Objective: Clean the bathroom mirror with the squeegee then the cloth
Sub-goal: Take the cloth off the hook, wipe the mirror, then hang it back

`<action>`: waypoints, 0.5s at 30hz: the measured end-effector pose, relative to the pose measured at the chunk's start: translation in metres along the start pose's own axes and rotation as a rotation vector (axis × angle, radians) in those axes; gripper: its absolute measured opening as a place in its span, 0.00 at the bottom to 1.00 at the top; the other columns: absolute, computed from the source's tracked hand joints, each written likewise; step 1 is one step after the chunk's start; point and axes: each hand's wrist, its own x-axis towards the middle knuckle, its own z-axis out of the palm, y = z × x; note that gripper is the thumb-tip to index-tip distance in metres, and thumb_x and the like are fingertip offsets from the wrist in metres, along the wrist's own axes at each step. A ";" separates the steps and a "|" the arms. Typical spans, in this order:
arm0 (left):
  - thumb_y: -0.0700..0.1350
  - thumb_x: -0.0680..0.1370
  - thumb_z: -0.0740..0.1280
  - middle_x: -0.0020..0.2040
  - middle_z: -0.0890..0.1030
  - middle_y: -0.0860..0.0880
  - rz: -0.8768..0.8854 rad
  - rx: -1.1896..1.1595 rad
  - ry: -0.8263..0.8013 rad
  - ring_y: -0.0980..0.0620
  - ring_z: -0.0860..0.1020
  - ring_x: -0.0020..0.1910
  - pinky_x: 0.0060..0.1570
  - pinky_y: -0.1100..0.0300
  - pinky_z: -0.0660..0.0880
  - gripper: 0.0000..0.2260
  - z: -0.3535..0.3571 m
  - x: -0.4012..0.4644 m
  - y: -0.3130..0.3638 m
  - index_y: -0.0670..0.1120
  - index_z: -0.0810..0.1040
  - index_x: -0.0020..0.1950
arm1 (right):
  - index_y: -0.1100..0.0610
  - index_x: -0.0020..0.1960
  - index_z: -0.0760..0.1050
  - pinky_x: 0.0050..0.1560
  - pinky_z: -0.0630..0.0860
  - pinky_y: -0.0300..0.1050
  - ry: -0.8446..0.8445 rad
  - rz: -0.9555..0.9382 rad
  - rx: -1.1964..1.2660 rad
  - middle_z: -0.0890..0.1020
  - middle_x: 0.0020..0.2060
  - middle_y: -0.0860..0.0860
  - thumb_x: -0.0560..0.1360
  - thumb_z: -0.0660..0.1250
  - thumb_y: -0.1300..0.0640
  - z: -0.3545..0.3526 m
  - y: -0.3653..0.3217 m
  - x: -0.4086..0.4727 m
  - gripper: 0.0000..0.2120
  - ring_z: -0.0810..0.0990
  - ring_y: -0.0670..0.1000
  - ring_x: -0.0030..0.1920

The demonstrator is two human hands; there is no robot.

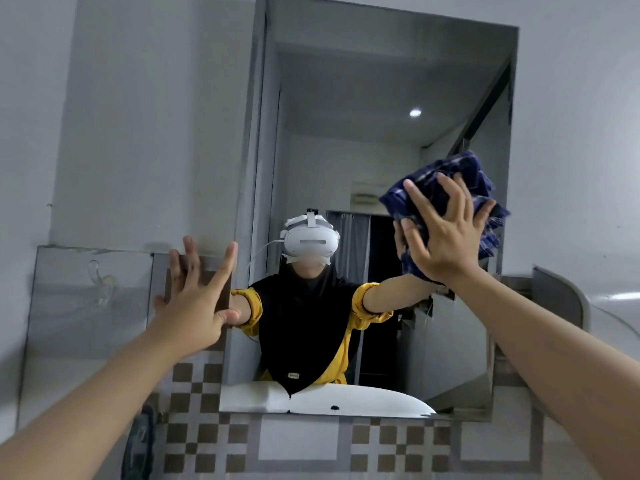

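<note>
A tall frameless mirror (374, 98) hangs on the grey wall ahead. My right hand (446, 233) presses a bunched dark blue checked cloth (460, 174) flat against the glass near the mirror's right edge, at mid height. My left hand (194, 296) rests with fingers spread on the wall tiles at the mirror's lower left edge, holding nothing. The squeegee is not clearly in view. The mirror reflects a person wearing a white headset, with both arms raised.
A clear plastic hook (100, 282) sticks to a glossy panel left of the mirror. Brown-and-white checked tiles (194, 438) run below it. A dark object (140, 441) stands at the lower left. The white basin's rim (346, 400) shows in the reflection.
</note>
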 end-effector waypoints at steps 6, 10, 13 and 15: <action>0.45 0.77 0.65 0.66 0.18 0.48 -0.036 0.018 0.003 0.44 0.22 0.65 0.68 0.33 0.51 0.49 0.003 -0.003 0.004 0.67 0.21 0.63 | 0.36 0.74 0.56 0.69 0.41 0.74 0.023 0.377 0.038 0.56 0.76 0.52 0.76 0.52 0.42 -0.003 0.017 -0.026 0.25 0.49 0.56 0.77; 0.52 0.78 0.60 0.66 0.18 0.49 0.017 0.039 0.021 0.43 0.24 0.66 0.66 0.30 0.55 0.42 0.009 -0.012 -0.004 0.68 0.22 0.64 | 0.35 0.74 0.54 0.68 0.38 0.74 0.043 0.588 0.084 0.53 0.76 0.52 0.77 0.52 0.42 0.005 -0.011 -0.036 0.25 0.46 0.56 0.77; 0.56 0.76 0.59 0.70 0.23 0.45 0.085 0.094 0.019 0.39 0.27 0.69 0.65 0.28 0.56 0.40 0.018 -0.021 -0.012 0.66 0.25 0.67 | 0.36 0.75 0.51 0.67 0.36 0.73 0.043 0.659 0.125 0.51 0.77 0.53 0.78 0.52 0.42 0.010 -0.041 -0.041 0.27 0.43 0.56 0.77; 0.62 0.73 0.59 0.71 0.25 0.44 0.106 0.104 0.002 0.37 0.29 0.70 0.64 0.28 0.56 0.41 0.023 -0.028 -0.018 0.67 0.25 0.67 | 0.37 0.75 0.50 0.67 0.34 0.73 0.033 0.649 0.159 0.49 0.77 0.54 0.78 0.53 0.42 0.014 -0.062 -0.044 0.27 0.42 0.56 0.77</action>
